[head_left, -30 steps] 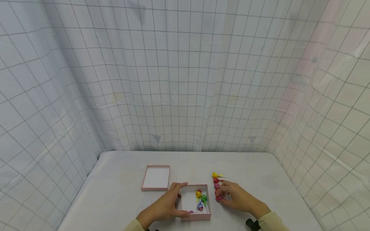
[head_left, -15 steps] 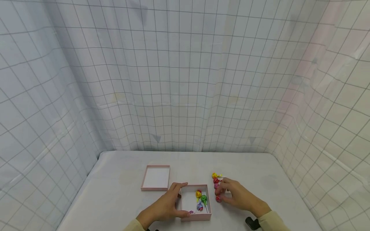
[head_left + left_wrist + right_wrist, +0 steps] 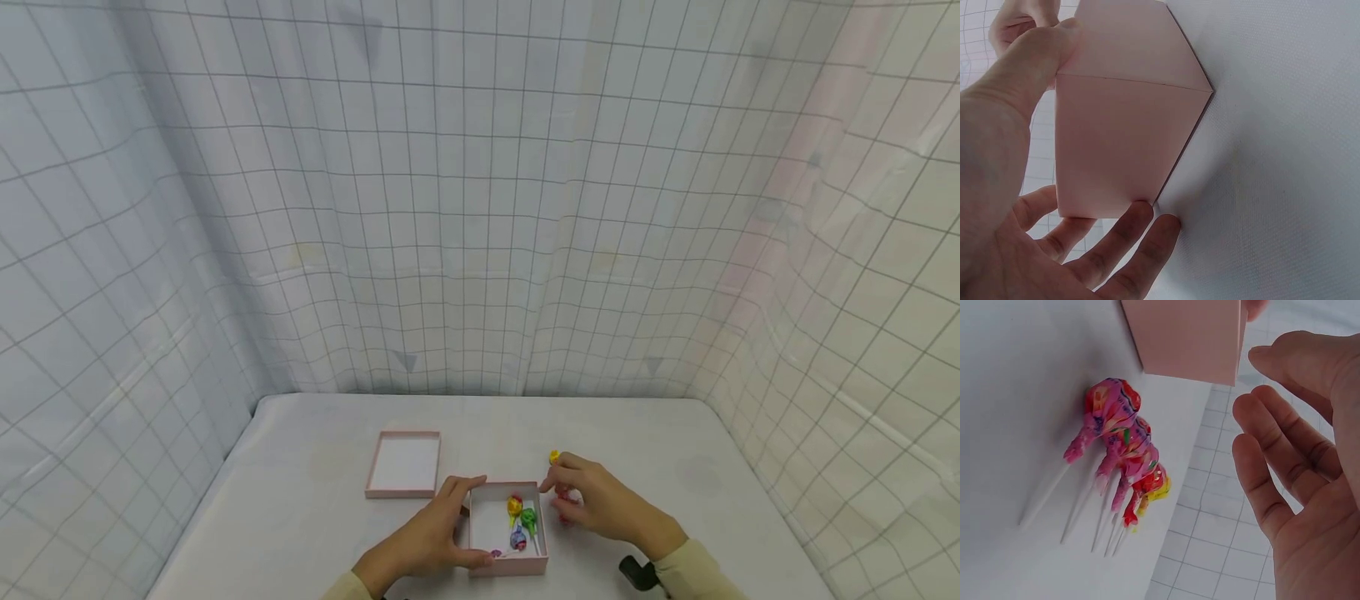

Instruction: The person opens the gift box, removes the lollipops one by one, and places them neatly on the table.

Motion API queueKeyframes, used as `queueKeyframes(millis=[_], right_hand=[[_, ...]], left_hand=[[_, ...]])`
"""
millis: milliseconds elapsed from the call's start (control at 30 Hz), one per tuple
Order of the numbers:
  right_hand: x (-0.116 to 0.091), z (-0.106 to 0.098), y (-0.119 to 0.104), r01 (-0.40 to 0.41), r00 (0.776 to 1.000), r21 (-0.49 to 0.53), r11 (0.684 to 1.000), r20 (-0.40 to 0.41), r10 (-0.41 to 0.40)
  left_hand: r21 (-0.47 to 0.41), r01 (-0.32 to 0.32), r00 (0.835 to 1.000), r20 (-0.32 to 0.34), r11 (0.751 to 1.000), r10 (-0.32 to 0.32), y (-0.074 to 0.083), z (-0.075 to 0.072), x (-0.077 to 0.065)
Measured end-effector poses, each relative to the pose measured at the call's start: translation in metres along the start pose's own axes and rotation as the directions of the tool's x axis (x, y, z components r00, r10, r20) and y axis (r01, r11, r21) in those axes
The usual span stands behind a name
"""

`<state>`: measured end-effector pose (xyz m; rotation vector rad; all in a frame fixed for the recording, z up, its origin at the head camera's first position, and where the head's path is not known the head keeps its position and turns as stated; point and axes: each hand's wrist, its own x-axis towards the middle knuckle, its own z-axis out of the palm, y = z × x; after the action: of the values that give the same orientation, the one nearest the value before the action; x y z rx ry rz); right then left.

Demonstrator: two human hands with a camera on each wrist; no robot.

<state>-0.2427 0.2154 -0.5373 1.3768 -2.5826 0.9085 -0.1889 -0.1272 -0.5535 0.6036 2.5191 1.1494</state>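
My left hand [image 3: 423, 533] grips the pink open box [image 3: 517, 567], thumb over its near wall and fingers behind the side. In the left wrist view those fingers [image 3: 1125, 228] touch the box's lower edge. Inside it lie a yellow lollipop [image 3: 514, 505], a green lollipop [image 3: 528, 518] and a blue-purple lollipop [image 3: 518, 539], with a purple scrap of another by the left thumb. To the right of the box, my right hand [image 3: 603, 504] hovers over a row of wrapped lollipops [image 3: 1110, 409]. Its fingers are loosely bent, apart from the thumb, holding nothing.
A shallow pink lid [image 3: 405, 462] with a white inside lies behind and left of the box. The row's sticks point away from the box, its yellow lollipop [image 3: 554, 457] farthest back. Grid-patterned curtains [image 3: 480, 250] enclose the white table [image 3: 300, 500].
My right hand has left the nearest lollipops and shifted left and up toward the box, its fingers opening. The left hand has kept its hold on the box.
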Motion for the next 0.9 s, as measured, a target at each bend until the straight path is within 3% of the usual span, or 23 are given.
queueKeyframes(millis=[167, 567, 733, 900], right_hand=[[0.009, -0.001, -0.007, 0.001, 1.0, 0.011, 1.0, 0.019, -0.002], [0.029, -0.004, -0.021, -0.025, 0.988, -0.039, 0.999, 0.148, 0.03], [0.038, -0.004, -0.029, -0.082, 0.963, -0.049, 0.995, 0.254, 0.092], [0.048, -0.002, -0.038, -0.056, 0.935, -0.071, 0.996, 0.345, 0.077]], left_hand=[[-0.011, -0.002, 1.0, 0.002, 1.0, 0.002, -0.001, 0.0, 0.0], [-0.004, -0.007, 1.0, 0.004, 1.0, 0.007, 0.002, -0.002, -0.001], [0.004, -0.006, 1.0, 0.011, 1.0, 0.005, 0.002, -0.001, -0.001], [0.007, -0.01, 1.0, 0.011, 1.0, 0.01, 0.001, 0.0, -0.002]])
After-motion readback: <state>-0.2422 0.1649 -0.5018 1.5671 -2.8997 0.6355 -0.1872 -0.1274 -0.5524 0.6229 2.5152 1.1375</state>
